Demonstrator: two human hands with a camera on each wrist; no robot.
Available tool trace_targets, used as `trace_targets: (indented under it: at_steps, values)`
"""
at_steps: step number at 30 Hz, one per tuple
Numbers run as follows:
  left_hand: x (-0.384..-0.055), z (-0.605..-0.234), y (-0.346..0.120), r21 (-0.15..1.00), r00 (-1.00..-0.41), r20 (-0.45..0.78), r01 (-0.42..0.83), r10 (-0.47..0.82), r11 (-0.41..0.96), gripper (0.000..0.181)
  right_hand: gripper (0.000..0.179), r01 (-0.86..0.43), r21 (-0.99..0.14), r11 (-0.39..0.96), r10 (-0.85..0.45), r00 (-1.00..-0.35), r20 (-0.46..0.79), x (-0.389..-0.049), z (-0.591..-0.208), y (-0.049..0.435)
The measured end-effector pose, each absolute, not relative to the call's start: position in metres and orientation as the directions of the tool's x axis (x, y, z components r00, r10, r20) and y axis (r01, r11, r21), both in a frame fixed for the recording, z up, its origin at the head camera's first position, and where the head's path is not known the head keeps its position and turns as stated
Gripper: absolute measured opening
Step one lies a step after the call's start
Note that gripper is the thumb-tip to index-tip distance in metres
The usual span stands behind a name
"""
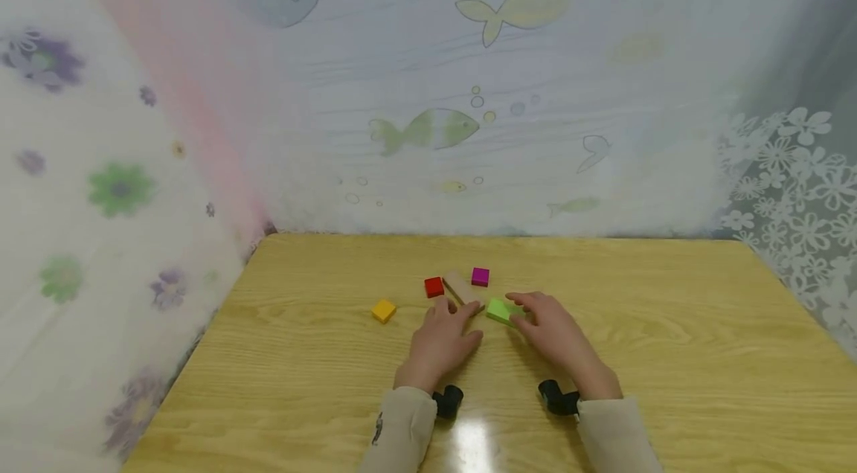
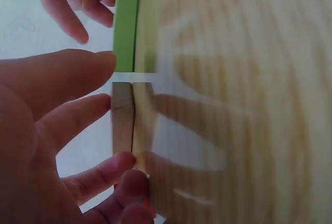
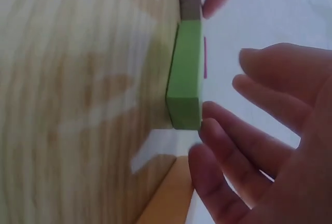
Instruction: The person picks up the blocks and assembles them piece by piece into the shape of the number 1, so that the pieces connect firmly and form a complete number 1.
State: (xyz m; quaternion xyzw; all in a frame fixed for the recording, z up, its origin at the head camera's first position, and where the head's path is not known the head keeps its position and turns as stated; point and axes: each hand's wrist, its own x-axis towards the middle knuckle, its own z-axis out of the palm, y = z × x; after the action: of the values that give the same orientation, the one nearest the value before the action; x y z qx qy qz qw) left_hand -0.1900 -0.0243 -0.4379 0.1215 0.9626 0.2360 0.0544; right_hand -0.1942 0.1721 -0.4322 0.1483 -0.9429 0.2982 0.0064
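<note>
My left hand (image 1: 437,339) reaches over the table with its fingers spread. Its fingertips are right at the near end of a plain wooden block (image 1: 459,287), and close to a red block (image 1: 434,286). To the right lies a flat light green block (image 1: 499,311), with the relaxed fingers of my right hand (image 1: 557,333) at its right side. In the right wrist view the green block (image 3: 187,73) stands in front of the fingertips, with nothing gripped. An orange piece (image 3: 168,195) shows beside those fingers; my right hand hides it in the head view.
A magenta block (image 1: 480,277) lies beyond the wooden one, and a yellow block (image 1: 384,311) sits off to the left. The wooden table (image 1: 301,369) ends at a fish-patterned curtain (image 1: 415,183) behind and a flowered curtain (image 1: 134,250) on the left.
</note>
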Motion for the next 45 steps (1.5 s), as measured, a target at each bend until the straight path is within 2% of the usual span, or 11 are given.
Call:
trace_targets:
  at_steps: [7, 12, 17, 21, 28, 31, 37, 41, 45]
  values:
    - [-0.189, -0.443, -0.025, 0.407, -0.951, -0.049, 0.259, 0.305, 0.876, 0.055, 0.035, -0.269, -0.484, 0.833, -0.250, -0.963, 0.104, -0.188, -0.440, 0.159]
    - [-0.190, -0.444, -0.025, 0.402, -0.945, -0.072, 0.265, 0.319, 0.876, 0.051, 0.038, -0.249, -0.472, 0.845, -0.219, -0.968, 0.119, -0.185, -0.442, 0.153]
    - [-0.191, -0.439, -0.031, 0.472, -0.949, -0.072, 0.238, 0.307, 0.849, 0.041, 0.045, -0.226, -0.502, 0.835, -0.207, -0.974, 0.094, -0.187, -0.439, 0.147]
    - [-0.192, -0.433, -0.040, 0.552, -0.943, -0.117, 0.199, 0.312, 0.810, 0.033, 0.049, -0.196, -0.493, 0.848, -0.204, -0.978, 0.038, -0.187, -0.436, 0.144]
    - [-0.192, -0.428, -0.043, 0.595, -0.933, -0.138, 0.190, 0.332, 0.781, 0.024, 0.050, -0.153, -0.464, 0.873, -0.200, -0.978, -0.053, -0.184, -0.434, 0.141]
    - [-0.191, -0.432, -0.037, 0.565, -0.945, -0.120, 0.188, 0.305, 0.804, 0.029, 0.051, -0.138, -0.449, 0.883, -0.192, -0.978, -0.077, -0.184, -0.435, 0.141]
    - [-0.188, -0.437, -0.026, 0.470, -0.947, -0.107, 0.221, 0.304, 0.854, 0.058, 0.058, -0.159, -0.449, 0.879, -0.207, -0.977, -0.059, -0.182, -0.437, 0.144]
    - [-0.187, -0.438, -0.024, 0.438, -0.953, -0.102, 0.214, 0.285, 0.873, 0.058, 0.065, -0.181, -0.471, 0.863, -0.226, -0.973, -0.041, -0.182, -0.438, 0.143]
    - [-0.188, -0.436, -0.025, 0.472, -0.960, -0.125, 0.163, 0.249, 0.866, 0.054, 0.066, -0.176, -0.500, 0.848, -0.237, -0.970, -0.061, -0.184, -0.437, 0.143]
